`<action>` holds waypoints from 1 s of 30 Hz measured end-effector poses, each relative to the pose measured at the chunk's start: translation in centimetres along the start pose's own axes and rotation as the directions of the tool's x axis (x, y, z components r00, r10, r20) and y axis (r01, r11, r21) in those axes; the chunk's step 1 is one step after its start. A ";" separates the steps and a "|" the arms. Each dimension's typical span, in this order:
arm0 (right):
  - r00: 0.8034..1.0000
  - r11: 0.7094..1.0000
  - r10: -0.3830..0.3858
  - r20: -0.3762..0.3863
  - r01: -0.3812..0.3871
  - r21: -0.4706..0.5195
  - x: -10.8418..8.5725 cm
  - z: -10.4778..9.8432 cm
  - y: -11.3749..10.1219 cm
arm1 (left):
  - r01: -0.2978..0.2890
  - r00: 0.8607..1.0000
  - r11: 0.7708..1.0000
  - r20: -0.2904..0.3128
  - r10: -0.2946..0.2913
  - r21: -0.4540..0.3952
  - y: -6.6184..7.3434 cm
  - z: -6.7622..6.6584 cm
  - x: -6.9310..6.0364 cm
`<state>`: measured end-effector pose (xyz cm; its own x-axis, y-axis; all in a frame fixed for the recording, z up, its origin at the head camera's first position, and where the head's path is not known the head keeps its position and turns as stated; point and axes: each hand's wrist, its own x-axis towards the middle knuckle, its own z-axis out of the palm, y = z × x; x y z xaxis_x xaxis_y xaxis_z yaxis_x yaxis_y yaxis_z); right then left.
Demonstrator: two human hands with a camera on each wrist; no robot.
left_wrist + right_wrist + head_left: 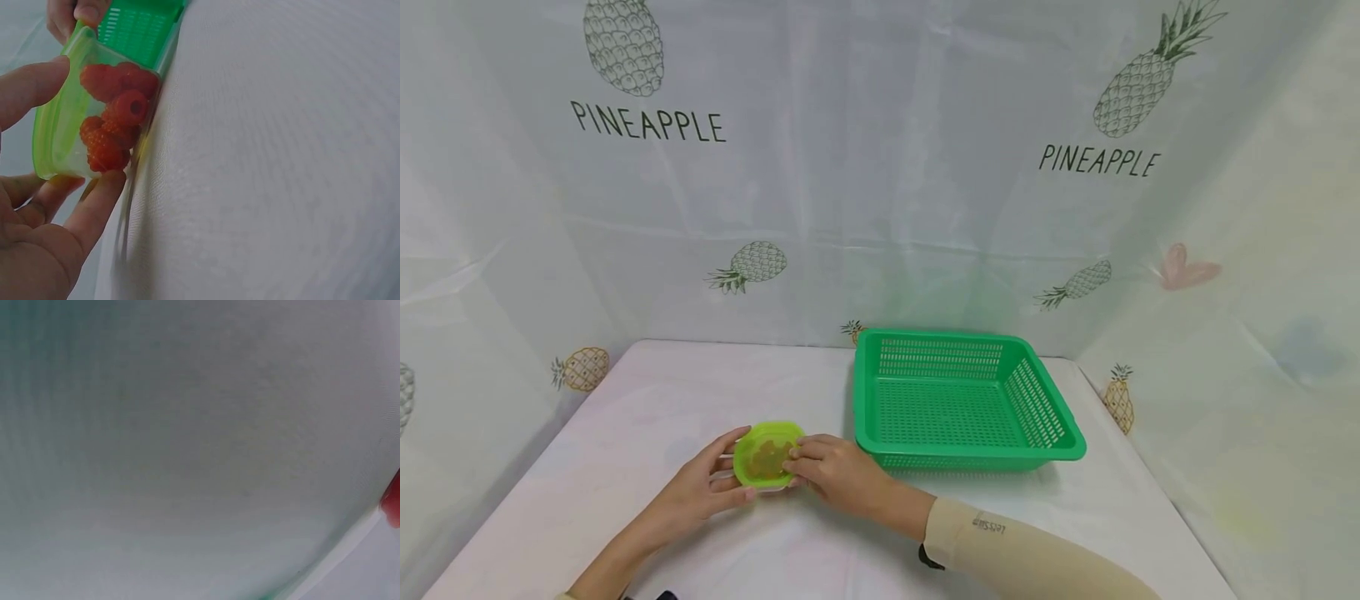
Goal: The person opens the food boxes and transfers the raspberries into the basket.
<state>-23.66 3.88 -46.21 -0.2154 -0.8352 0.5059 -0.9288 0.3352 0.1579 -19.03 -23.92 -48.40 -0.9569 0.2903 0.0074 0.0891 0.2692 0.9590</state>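
A small clear container with a yellow-green lid (767, 454) sits left of centre on the table in the head view. Several red raspberries (119, 112) show through its side in the left wrist view. My left hand (696, 492) holds the container's left side, thumb near the lid and fingers along the wall. From the right, my right hand (842, 475) pinches the lid's edge with curled fingers. The lid lies over the container. In the right wrist view only a red patch (392, 503) shows at the right edge, too cropped to identify.
A green perforated basket (970, 457) stands to the right, behind my right forearm, with nothing seen inside. White sheeting with pineapple prints (887, 208) hangs behind and at both sides of the white-covered table (647, 400).
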 end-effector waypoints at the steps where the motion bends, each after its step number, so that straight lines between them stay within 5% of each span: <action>1: 1.000 1.000 0.001 -0.001 -0.001 0.007 0.0 0.0 0.0 | 0.000 1.000 1.000 0.000 0.000 0.001 0.0 0.0 0.0; 12: 1.000 1.000 -0.012 -0.002 0.012 0.026 -0.2 0.0 -0.1 | 0.021 1.000 0.999 0.015 -0.020 -0.026 0.0 0.1 -0.1; 23: 0.997 0.988 -0.066 0.041 0.071 -0.135 -0.2 0.1 -0.3 | 0.061 0.998 0.998 -0.005 -0.061 -0.006 0.1 0.4 0.0; 30: 0.999 0.995 -0.042 0.026 0.044 -0.087 0.3 -0.1 -0.4 | 0.071 0.997 0.997 0.003 -0.071 -0.005 0.3 0.3 0.0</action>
<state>-23.36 3.56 -46.09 -0.1843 -0.8595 0.4767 -0.9075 0.3351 0.2533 -18.92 -23.58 -48.18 -0.9601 0.2729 -0.0615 0.0195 0.2848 0.9584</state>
